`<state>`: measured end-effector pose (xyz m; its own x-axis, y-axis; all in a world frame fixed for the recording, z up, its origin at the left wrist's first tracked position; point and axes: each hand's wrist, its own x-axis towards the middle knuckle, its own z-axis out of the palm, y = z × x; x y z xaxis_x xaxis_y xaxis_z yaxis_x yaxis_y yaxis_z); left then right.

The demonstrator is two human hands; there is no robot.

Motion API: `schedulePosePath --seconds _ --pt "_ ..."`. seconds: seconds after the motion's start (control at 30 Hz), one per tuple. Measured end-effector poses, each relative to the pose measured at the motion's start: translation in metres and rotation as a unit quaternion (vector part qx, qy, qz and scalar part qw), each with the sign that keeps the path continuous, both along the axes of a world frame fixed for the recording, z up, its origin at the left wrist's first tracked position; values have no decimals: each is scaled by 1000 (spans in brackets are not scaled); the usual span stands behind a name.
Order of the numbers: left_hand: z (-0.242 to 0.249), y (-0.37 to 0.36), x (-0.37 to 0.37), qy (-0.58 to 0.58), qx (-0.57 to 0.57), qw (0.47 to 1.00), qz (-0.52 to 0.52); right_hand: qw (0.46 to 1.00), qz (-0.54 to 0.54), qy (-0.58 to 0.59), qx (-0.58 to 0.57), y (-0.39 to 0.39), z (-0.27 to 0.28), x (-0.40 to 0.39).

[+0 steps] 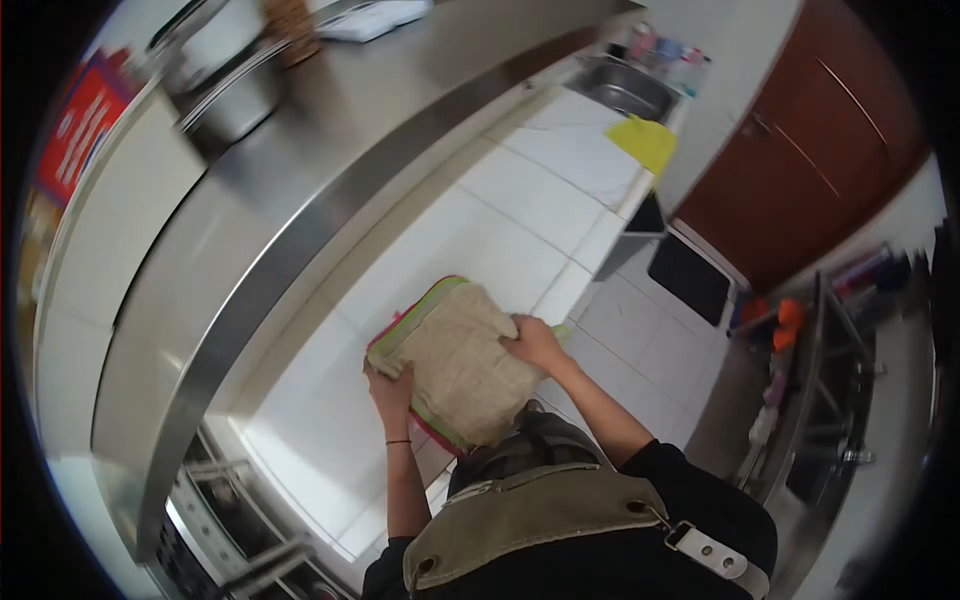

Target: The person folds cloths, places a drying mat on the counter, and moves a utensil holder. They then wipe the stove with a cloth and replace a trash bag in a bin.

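A beige cloth (460,355) lies spread over flat green and red-edged layers (405,330), which show along its upper left side. My left hand (388,392) grips the cloth's left edge, thumb on top and the other fingers hidden beneath. At the right edge, my right hand (535,343) pinches the same cloth, and a bit of green sticks out just beyond the fingers. The bundle overlaps the front of the white tiled counter (400,255), close to my body.
A steel shelf (290,230) runs above the counter's back, with a metal pot (235,105) on it. Toward the far end are a sink (625,90) and a yellow cloth (645,143). A stove (225,510) stands at lower left. To the right are a brown door (800,140) and a dark rack (815,390).
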<state>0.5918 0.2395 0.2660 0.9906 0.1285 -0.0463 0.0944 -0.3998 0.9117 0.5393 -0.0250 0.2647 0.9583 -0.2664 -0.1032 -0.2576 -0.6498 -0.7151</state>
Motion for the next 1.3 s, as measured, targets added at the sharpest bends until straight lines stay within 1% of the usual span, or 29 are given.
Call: schedulePosePath --seconds 0.07,0.1,0.13,0.17,0.2,0.23,0.3,0.33,0.4,0.43,0.5,0.53,0.6,0.63,0.67,0.73,0.77,0.8,0.87,0.93,0.97,1.0,1.03,1.07,1.1,1.13,1.2,1.27,1.3 --pt "-17 4 16 -44 135 983 -120 998 -29 -39 35 2 -3 -24" --pt "14 -8 13 10 175 970 -170 997 -37 -57 27 3 -5 -38" --pt "25 -19 8 5 178 963 -202 996 -46 -73 19 2 -4 -55" --pt "32 -28 1 -16 26 971 -236 995 -62 -20 77 4 23 -76" --pt "38 -42 -8 -26 -130 955 -265 992 -95 -21 80 -2 22 -98" --pt "50 -46 -15 -20 -127 947 -295 976 -124 -33 177 6 16 -120" --pt "70 -79 -33 120 -236 898 -352 932 -172 -59 314 0 3 -168" --pt "77 -93 -42 125 -236 887 -377 928 -197 -68 310 0 -1 -192" --pt "86 -132 -69 191 -191 815 -513 889 -280 -64 356 -10 -12 -244" --pt "87 -157 -86 194 -190 802 -531 884 -300 -72 351 -17 -20 -270" --pt "80 -209 -124 202 -181 634 -724 819 -432 -58 374 -29 -46 -316" --pt "87 -228 -145 204 -176 612 -744 807 -455 -72 369 -32 -42 -339" --pt "88 -269 -183 88 -46 476 -874 826 -541 -151 59 -39 -40 -381" --pt "73 -296 -202 84 -47 381 -919 826 -539 -162 9 -48 -36 -401" --pt "73 -317 -222 83 -47 353 -931 810 -564 -162 1 -55 -19 -421" --pt "66 -351 -249 101 5 200 -975 862 -504 -31 -49 -58 16 -446" --pt "70 -369 -270 103 11 173 -980 896 -440 1 -61 -65 16 -467" --pt "73 -385 -286 83 7 143 -986 883 -465 2 -61 -64 15 -481" --pt "76 -419 -319 62 6 87 -994 912 -401 81 36 -65 14 -505" --pt "74 -453 -342 108 38 54 -992 878 -475 53 26 -53 -2 -522" --pt "70 -468 -355 108 41 36 -993 841 -525 -5 129 -50 -4 -534" --pt "63 -484 -368 128 7 59 -990 790 -565 -66 228 -49 -5 -545" --pt "54 -498 -380 149 -25 83 -985 781 -577 -70 229 -49 -6 -553" --pt "42 -511 -393 151 -19 69 -986 731 -648 -69 203 -48 -7 -559" --pt "27 -524 -405 187 -21 92 -978 675 -714 -68 176 -48 -8 -564" --pt "16 -537 -417 222 -20 115 -968 662 -724 -71 182 -49 -15 -570" --pt "-5 -558 -441 235 -9 98 -967 589 -800 -30 113 -54 -33 -583" --pt "-28 -579 -470 257 11 128 -958 559 -825 -7 81 -64 -46 -597" --pt "-43 -592 -483 260 19 114 -959 544 -837 32 48 -70 -51 -605"
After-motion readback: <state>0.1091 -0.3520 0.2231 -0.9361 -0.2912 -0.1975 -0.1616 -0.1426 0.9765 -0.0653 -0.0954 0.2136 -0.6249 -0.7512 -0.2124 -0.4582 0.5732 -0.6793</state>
